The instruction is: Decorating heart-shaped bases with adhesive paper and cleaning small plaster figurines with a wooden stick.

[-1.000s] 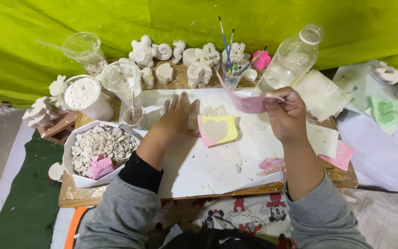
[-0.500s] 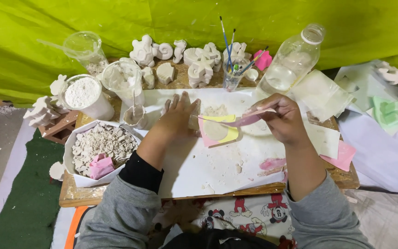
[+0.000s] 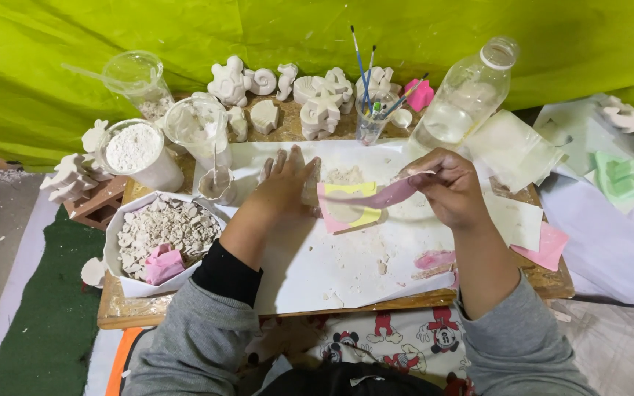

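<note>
My left hand (image 3: 288, 183) lies flat on the white paper (image 3: 332, 264), fingers spread, its edge against a yellow and pink mould (image 3: 351, 209) holding a pale plaster cast. My right hand (image 3: 449, 187) pinches a thin, floppy pink mould (image 3: 387, 196) by one end. The pink mould stretches leftward, low over the yellow mould. Plaster crumbs (image 3: 383, 265) lie scattered on the paper in front of both hands.
A tray of broken plaster bits (image 3: 159, 227) and a tub of white powder (image 3: 135, 150) stand at left. White plaster figures (image 3: 310, 99), a cup of paintbrushes (image 3: 370, 117) and a clear water bottle (image 3: 464, 99) line the back. More pink moulds (image 3: 544, 246) lie at right.
My right hand has come down and toward me from beside the brush cup, bringing the pink mould low over the yellow mould. My left hand has stayed flat in place.
</note>
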